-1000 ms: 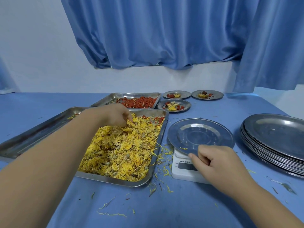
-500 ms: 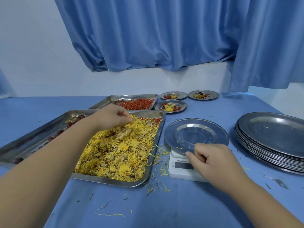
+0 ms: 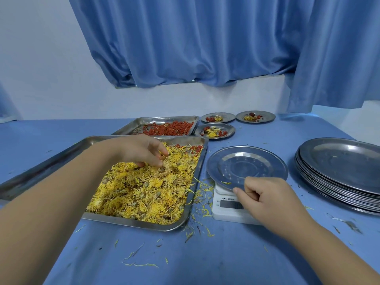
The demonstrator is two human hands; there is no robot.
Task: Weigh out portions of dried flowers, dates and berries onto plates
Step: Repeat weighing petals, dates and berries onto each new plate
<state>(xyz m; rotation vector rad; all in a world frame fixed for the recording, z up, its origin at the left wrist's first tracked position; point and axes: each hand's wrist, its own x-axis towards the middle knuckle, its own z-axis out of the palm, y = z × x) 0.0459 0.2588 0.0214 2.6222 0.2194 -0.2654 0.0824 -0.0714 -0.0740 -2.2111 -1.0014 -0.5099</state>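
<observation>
I am pinching dried flowers [image 3: 144, 190] in the tray [image 3: 197, 177] with my left hand [image 3: 141, 150]; right hand [image 3: 265, 194] is gripping the empty plate [image 3: 246, 167] on the scale [image 3: 230, 210] (leaning there may be skewing the reading; petals risk scattering on the bench [image 3: 205, 260])

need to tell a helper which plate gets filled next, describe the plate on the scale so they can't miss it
Start at the big steel tray of yellow dried flowers; just right of it sits a small white digital scale. The round steel plate rests on top, its near rim pinched by the right hand. Unlike the three filled plates behind and the stack to the right, it sits alone and nearly bare.
</observation>
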